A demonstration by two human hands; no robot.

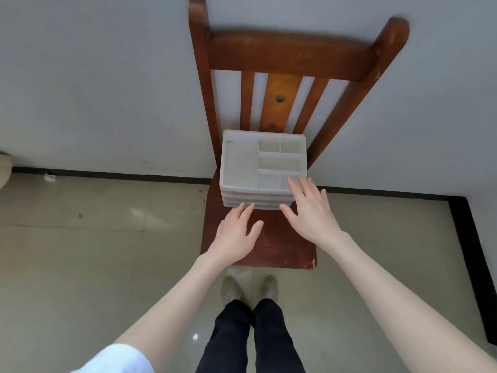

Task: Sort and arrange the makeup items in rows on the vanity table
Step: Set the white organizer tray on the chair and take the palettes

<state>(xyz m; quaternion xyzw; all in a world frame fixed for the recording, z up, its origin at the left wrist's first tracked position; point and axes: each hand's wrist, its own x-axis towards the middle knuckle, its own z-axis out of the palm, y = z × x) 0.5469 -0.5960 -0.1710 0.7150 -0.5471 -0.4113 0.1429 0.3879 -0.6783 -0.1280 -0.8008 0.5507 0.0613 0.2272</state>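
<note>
A white plastic organizer (242, 162) with several empty top compartments and stacked drawer fronts stands at the back of a brown wooden chair seat (271, 246). My left hand (234, 232) hovers open just in front of the organizer's lower front edge, fingertips near it. My right hand (312, 211) is open with fingers spread at the organizer's front right corner, fingertips over its rim. Neither hand holds anything. No makeup items are visible.
The chair's slatted backrest (282, 52) leans against a grey wall (107, 76). A glossy tiled floor (94, 251) with a black skirting strip (468, 246) surrounds the chair. My legs and shoes (250, 292) stand right before the seat.
</note>
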